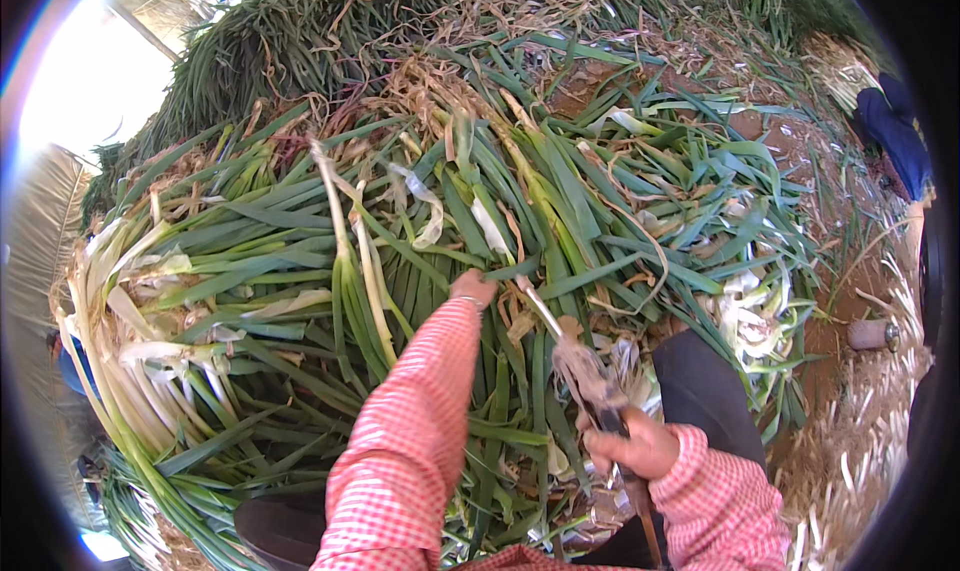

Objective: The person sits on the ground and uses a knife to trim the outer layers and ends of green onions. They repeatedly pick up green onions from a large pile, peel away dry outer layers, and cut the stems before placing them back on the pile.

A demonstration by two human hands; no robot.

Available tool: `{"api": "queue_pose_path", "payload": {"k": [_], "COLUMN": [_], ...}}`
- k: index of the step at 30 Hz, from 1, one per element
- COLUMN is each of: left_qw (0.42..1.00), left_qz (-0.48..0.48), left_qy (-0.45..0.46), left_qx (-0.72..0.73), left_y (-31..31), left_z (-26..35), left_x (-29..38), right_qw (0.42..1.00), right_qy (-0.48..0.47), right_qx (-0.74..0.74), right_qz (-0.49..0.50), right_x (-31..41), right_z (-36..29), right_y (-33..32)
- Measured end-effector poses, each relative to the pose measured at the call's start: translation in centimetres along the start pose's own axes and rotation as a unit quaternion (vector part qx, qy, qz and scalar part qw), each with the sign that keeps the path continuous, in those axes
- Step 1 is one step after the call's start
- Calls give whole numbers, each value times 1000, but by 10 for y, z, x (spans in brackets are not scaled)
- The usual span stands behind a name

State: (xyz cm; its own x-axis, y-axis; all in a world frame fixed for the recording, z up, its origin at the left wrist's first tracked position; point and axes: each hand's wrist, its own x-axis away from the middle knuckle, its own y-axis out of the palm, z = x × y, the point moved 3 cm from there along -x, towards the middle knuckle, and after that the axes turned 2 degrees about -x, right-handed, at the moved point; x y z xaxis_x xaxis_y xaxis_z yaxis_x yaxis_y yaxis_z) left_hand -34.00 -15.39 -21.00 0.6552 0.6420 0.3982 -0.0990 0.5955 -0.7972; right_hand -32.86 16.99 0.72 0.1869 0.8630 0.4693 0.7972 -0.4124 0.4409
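Note:
My left hand, below a pink-and-white checked sleeve, reaches into a heap of green onions. A green leaf lies against its fingertips; the fingers are mostly hidden, so I cannot tell whether they grip it. Lower right, my right hand is closed around the dark grip of a hand tool, likely an air blow gun. Its front is pale and dirt-caked, and a thin tube slants up-left to end near the left hand. What looks like a brown hose trails below. Long onions with pale stalks lie left of my left hand.
A thick bank of onion leaves rises at the back. Onion roots and white stalks stack at left. Stripped peel lies beside my dark-clad knee. At right are a pinkish cylinder, white stalks and a dark blue glove.

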Motion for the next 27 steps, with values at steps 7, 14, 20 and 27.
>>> {"api": "queue_pose_path", "payload": {"k": [7, 14, 20, 27], "left_qw": [966, 864, 877, 996], "left_qz": [59, 62, -128, 75], "left_qy": [-215, -101, -58, -16], "left_qx": [133, 490, 460, -47], "left_y": [56, 25, -75, -100], "left_z": [69, 16, 4, -39], "left_x": [-17, -17, 119, 94], "right_qw": [991, 988, 985, 992], "right_qy": [43, 28, 5, 12], "right_qx": [-102, -129, -143, -117], "right_qz": [74, 77, 95, 51], "right_x": [22, 22, 31, 23], "right_z": [2, 5, 1, 10], "right_y": [-31, -39, -40, -29]}}
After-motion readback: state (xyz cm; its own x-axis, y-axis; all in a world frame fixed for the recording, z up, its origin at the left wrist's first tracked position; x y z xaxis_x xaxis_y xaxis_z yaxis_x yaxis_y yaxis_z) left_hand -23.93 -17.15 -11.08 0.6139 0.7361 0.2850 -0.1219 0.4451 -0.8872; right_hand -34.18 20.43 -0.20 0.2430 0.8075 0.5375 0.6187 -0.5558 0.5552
